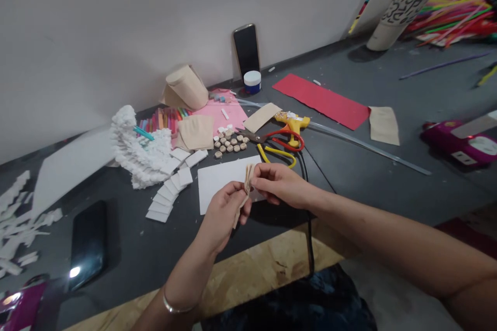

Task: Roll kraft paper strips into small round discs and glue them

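Beige strip [249, 173], red-and-yellow scissors [262, 138], bright yellow glue gun [298, 125], plain red paper [322, 101], and look, black squiggles patterning that pale bottle [404, 11]!

Grey wall [135, 15] behind a dark table [361, 181]

Left wrist [180, 295]: I see one slim, silver-coloured bangle [176, 311], shiny.
Hands [279, 181] and forearms [380, 227]: bare, as far as my view reaches.
Lap clothing [295, 305]: dark, mottled with blue.
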The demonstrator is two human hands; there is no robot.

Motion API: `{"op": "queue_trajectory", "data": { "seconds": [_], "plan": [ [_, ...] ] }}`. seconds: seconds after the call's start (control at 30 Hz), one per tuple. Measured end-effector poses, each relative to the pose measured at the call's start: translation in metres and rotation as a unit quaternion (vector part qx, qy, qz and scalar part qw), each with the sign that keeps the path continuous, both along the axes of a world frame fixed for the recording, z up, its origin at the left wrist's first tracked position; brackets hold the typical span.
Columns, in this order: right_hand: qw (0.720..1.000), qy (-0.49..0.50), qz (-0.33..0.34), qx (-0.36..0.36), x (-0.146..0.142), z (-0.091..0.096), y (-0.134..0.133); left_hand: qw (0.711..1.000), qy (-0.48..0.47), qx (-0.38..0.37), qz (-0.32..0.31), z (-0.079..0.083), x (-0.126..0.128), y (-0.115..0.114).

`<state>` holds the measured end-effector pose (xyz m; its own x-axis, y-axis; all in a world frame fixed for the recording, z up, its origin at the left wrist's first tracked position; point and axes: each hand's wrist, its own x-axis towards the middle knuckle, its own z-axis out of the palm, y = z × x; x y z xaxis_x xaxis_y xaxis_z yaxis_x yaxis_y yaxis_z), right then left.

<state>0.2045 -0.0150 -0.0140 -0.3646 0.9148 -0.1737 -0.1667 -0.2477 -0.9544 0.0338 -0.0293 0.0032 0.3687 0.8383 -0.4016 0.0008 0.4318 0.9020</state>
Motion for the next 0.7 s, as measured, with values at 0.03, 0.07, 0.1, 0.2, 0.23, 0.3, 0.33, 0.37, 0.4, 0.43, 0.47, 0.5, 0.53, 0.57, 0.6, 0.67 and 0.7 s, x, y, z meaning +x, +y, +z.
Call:
{"op": "queue_trajectory", "data": {
  "seconds": [0.03,0.07,0.1,0.2,0.23,0.3,0.33,0.37,0.4,0.43,0.47,0.5,0.53,0.57,0.6,0.67,0.7],
  "plan": [
    [1.0,-0.008,-0.004,-0.004,-0.0008,0.0002,-0.001,1.0,0.004,0.013,0.002,-0.0024,0.0003,-0.0009],
    [1.0,-0.014,-0.011,-0.009,-0.0016,0.0003,-0.0019,1.0,0.008,0.027,0.005,-0.0047,0.0005,-0.0016],
    [1.0,-0.017,-0.017,-0.015,-0.0023,0.0005,-0.0028,0.999,0.01,0.038,0.006,-0.0068,0.0006,-0.0022],
    [0.999,-0.014,-0.031,-0.03,-0.0038,0.002,-0.0049,0.999,0.018,0.046,0.013,-0.0108,0.0005,-0.0029],
    [0.999,-0.013,-0.032,-0.032,-0.004,0.003,-0.0054,0.999,0.019,0.041,0.013,-0.011,0.0006,-0.0028],
    [0.999,-0.011,-0.031,-0.028,-0.0044,0.0057,-0.0058,0.999,0.019,0.027,0.01,-0.0101,0.0011,-0.0024],
    [0.999,-0.011,-0.031,-0.024,-0.0045,0.0071,-0.0059,1.0,0.018,0.019,0.009,-0.009,0.0017,-0.0022],
    [0.999,-0.011,-0.032,-0.019,-0.0047,0.0082,-0.0058,1.0,0.018,0.013,0.01,-0.0078,0.0025,-0.0021],
    [0.999,-0.01,-0.034,-0.015,-0.0048,0.009,-0.0058,1.0,0.018,0.008,0.011,-0.0065,0.0034,-0.002],
    [0.999,-0.01,-0.036,-0.012,-0.005,0.0092,-0.0057,1.0,0.019,0.003,0.013,-0.0052,0.0044,-0.002],
    [0.999,-0.01,-0.036,-0.011,-0.0052,0.009,-0.0057,1.0,0.02,0.0,0.014,-0.0042,0.0054,-0.002],
    [0.999,-0.01,-0.038,-0.012,-0.0053,0.0084,-0.0057,1.0,0.021,-0.003,0.014,-0.0034,0.0062,-0.0022],
    [0.999,-0.01,-0.039,-0.013,-0.0055,0.0074,-0.0057,1.0,0.022,-0.006,0.013,-0.003,0.0068,-0.0024],
    [0.999,-0.009,-0.04,-0.015,-0.0056,0.0063,-0.0058,1.0,0.023,-0.007,0.013,-0.0029,0.0072,-0.0027],
    [0.999,-0.007,-0.042,-0.018,-0.0056,0.0051,-0.0057,1.0,0.024,-0.007,0.013,-0.003,0.0072,-0.003],
    [0.998,0.006,-0.048,-0.031,-0.0057,0.0033,-0.0055,1.0,0.023,-0.001,0.019,-0.0037,0.0064,-0.0034],
    [0.998,0.018,-0.049,-0.041,-0.0057,0.0027,-0.0054,1.0,0.02,0.002,0.022,-0.004,0.0058,-0.0035]
  ]
}}
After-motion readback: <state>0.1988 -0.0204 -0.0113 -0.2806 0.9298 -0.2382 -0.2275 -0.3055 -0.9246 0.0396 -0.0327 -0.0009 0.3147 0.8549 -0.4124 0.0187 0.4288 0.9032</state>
